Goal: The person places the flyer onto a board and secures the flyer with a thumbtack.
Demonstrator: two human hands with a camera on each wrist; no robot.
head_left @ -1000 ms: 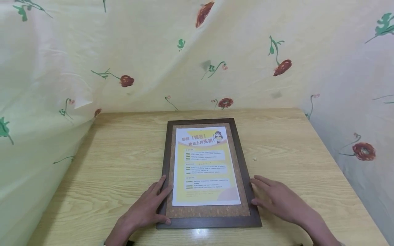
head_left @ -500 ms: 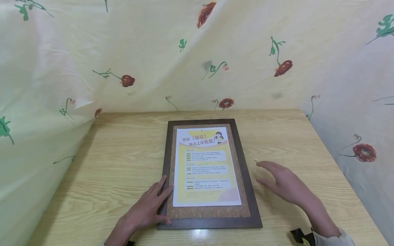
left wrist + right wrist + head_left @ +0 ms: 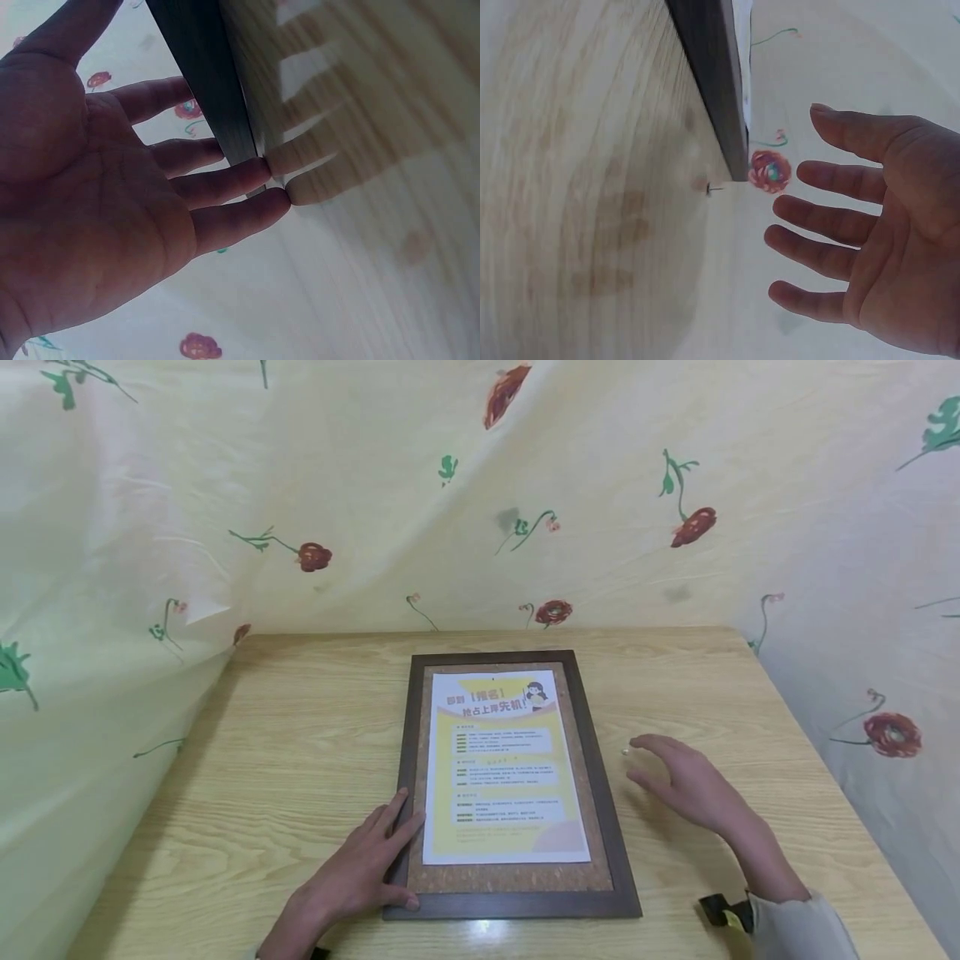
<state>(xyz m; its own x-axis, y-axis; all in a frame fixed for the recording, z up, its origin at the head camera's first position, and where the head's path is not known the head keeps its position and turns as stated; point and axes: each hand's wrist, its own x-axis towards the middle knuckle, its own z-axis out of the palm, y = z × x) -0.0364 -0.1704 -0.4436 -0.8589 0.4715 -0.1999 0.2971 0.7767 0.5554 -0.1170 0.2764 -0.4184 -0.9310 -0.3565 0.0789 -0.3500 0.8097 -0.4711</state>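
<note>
Left hand [image 3: 363,864] on corkboard [image 3: 510,878], right hand [image 3: 693,785] beside pin [image 3: 625,752]

Left hand spread across the near-left part of the frame [image 3: 513,906] — probably keeping the corkboard, flat on the table [image 3: 300,735] under the poster [image 3: 504,768], from sliding. Right hand loosely spread, nothing held, fingertips near the pin. Versus a second ago: right hand off the frame's right edge — left hand unmoved.
</note>
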